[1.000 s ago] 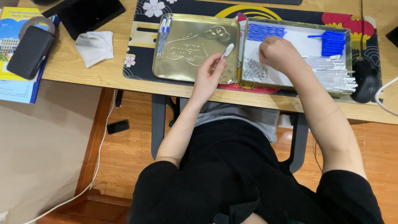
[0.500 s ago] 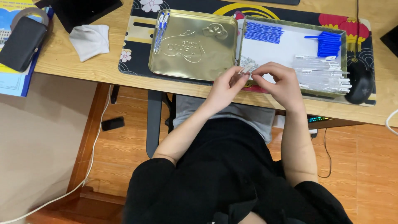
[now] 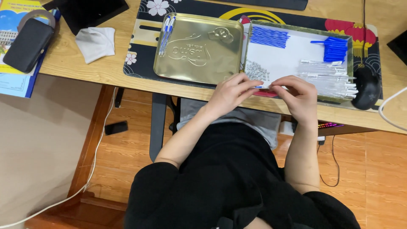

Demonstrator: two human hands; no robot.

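Observation:
My left hand [image 3: 231, 91] and my right hand [image 3: 296, 95] meet at the table's front edge, fingertips pinched together on a small pen part [image 3: 262, 87] with a blue tip. They hover over the near rim of a green tray [image 3: 349, 55] lined with white paper. In the tray lie blue refills [image 3: 269, 37], blue caps [image 3: 335, 47], clear pen barrels [image 3: 328, 76] and a cluster of tiny springs [image 3: 256, 71]. To the left sits a gold tin lid [image 3: 199, 48] with a few finished pens [image 3: 166, 34] at its far left corner.
A patterned desk mat [image 3: 140, 46] lies under both trays. A black mouse [image 3: 366, 87] sits at the right, a white cloth [image 3: 96, 42] and a black pouch [image 3: 27, 44] at the left. A white cable [image 3: 388, 110] crosses the right edge.
My right hand came back from the tray's far side to the front edge and joined my left hand; both now pinch one pen part together.

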